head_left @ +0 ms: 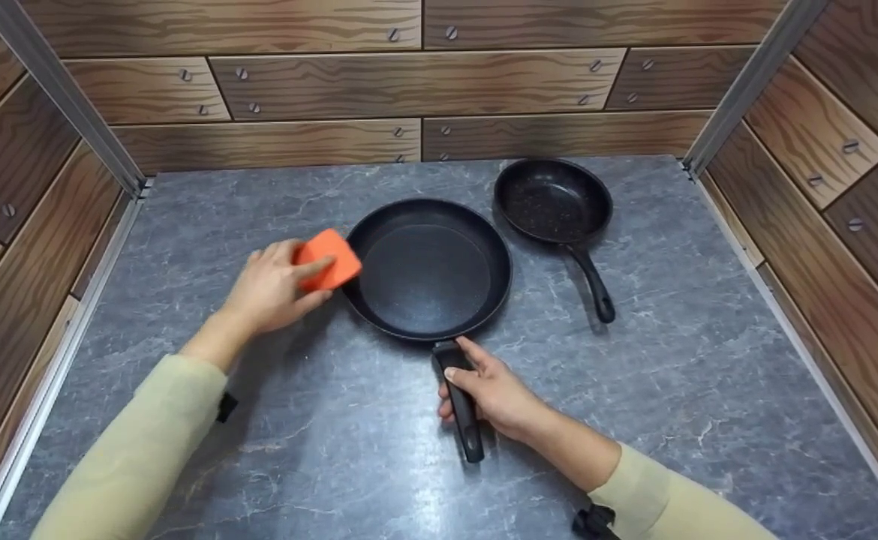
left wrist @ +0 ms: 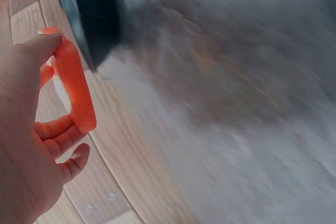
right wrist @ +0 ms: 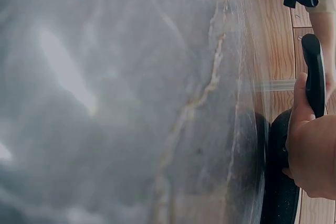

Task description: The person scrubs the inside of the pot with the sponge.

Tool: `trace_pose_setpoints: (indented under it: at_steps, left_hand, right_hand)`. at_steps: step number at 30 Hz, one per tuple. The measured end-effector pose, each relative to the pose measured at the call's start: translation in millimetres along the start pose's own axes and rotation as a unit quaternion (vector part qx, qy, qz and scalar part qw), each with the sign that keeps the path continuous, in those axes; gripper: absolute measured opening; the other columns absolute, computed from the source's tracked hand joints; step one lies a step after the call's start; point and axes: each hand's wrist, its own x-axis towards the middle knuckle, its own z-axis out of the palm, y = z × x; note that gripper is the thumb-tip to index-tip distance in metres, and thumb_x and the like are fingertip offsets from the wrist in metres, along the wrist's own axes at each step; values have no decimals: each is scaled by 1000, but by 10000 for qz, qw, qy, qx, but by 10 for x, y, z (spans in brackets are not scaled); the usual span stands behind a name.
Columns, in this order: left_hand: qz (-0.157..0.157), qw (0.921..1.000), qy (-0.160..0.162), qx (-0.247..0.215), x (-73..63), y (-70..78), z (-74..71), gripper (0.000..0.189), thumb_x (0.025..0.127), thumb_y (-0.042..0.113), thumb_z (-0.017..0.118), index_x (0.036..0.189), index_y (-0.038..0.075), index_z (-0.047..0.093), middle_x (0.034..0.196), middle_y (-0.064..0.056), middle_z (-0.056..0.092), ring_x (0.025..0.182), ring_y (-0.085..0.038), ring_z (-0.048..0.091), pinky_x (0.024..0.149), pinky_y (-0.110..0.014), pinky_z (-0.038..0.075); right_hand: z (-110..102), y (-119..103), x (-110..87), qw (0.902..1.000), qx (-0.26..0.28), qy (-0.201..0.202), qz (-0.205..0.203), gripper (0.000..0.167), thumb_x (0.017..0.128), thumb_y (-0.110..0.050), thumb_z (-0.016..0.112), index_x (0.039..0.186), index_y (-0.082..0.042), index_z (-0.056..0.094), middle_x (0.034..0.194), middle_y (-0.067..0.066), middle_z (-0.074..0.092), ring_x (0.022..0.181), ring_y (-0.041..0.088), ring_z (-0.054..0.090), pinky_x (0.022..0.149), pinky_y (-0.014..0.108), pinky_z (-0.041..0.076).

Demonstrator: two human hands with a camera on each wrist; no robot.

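A large black frying pan (head_left: pixel 428 274) lies on the grey marbled tabletop, its handle pointing toward the person. My right hand (head_left: pixel 503 394) grips that handle (head_left: pixel 466 420), thumb on top and fingers curled underneath. At the pan's left rim, my left hand (head_left: pixel 274 289) holds an orange sponge (head_left: pixel 334 259), index finger laid across it. In the left wrist view the sponge (left wrist: pixel 76 85) is pinched between thumb and fingers, close beside the dark pan wall (left wrist: pixel 89 14). The right wrist view catches my right hand (right wrist: pixel 314 148) around the black handle (right wrist: pixel 313 72).
A smaller black frying pan (head_left: pixel 554 201) sits at the back right, its handle (head_left: pixel 593 285) angled toward the front right. Wood-patterned panels (head_left: pixel 416 86) wall in the tabletop (head_left: pixel 679 360) at the back and both sides, with metal corner posts (head_left: pixel 64 94).
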Motion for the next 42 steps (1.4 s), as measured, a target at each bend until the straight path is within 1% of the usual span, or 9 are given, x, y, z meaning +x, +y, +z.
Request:
trace_pose_setpoints:
  at_steps: [4,8,13,16,20,25,34,38,42]
  left_hand:
    - [-187,9998,-11,-37,-177,-157,12,58,99,46,72,152,23,62,147,-33,50,133,-51,49,107,-65,38]
    - [-382,9992,-136,-49,-304,-306,38,58,100,44,72,152,21,61,148,-35,48,135,-53,47,110,-70,35]
    - [-612,9971,-445,-71,-414,-459,85,59,101,44,70,154,20,59,150,-35,46,138,-55,43,111,-77,30]
    - [-672,9960,-586,-86,-460,-534,120,60,102,44,69,155,19,57,151,-36,44,139,-56,41,112,-77,28]
    - [-739,9950,-658,-131,-515,-615,161,60,102,43,69,155,18,58,150,-37,45,139,-57,41,113,-76,27]
    - [-799,9944,-667,-199,-572,-678,186,59,101,41,70,154,16,59,148,-37,46,137,-57,42,112,-76,28]
    - [-868,9936,-657,-298,-658,-733,168,58,100,39,71,151,14,61,145,-38,49,135,-58,43,110,-77,28]
    - [-925,9925,-735,-313,-675,-753,172,58,101,40,70,152,15,61,145,-37,48,134,-58,44,110,-77,29]
    - [-1020,9906,-854,-332,-664,-756,176,60,101,42,69,154,16,59,148,-38,46,135,-60,43,110,-77,29]
  right_hand:
    - [-2,5,2,10000,2,-1,8,81,110,-10,53,171,-8,-1,92,14,69,71,20,74,73,42,64]
    - [-4,5,-1,10000,33,-51,-16,81,110,-10,53,171,-8,-1,93,14,68,71,20,74,73,41,64]
    - [-9,5,-7,9999,35,-102,-46,81,111,-10,52,170,-7,-2,93,14,68,71,20,74,71,39,64]
    - [-12,5,-4,9999,52,-94,-46,81,111,-10,53,170,-7,-1,92,14,68,70,20,74,71,39,64]
    - [-12,8,2,9999,70,-96,-59,81,110,-10,53,171,-7,-1,91,13,69,70,20,74,71,40,64]
    - [-13,12,1,9999,59,-86,-61,80,110,-11,54,171,-7,1,91,13,68,71,20,74,71,40,63]
    - [-12,17,-6,9999,41,-82,-59,80,110,-11,55,171,-8,3,91,13,69,71,21,74,71,40,63]
    - [-12,17,-8,10000,46,-70,-33,81,110,-11,55,171,-8,1,91,13,69,71,20,74,71,39,63]
    - [-12,18,-6,10000,37,-37,-5,82,110,-12,55,171,-8,0,91,13,68,71,20,74,71,39,63]
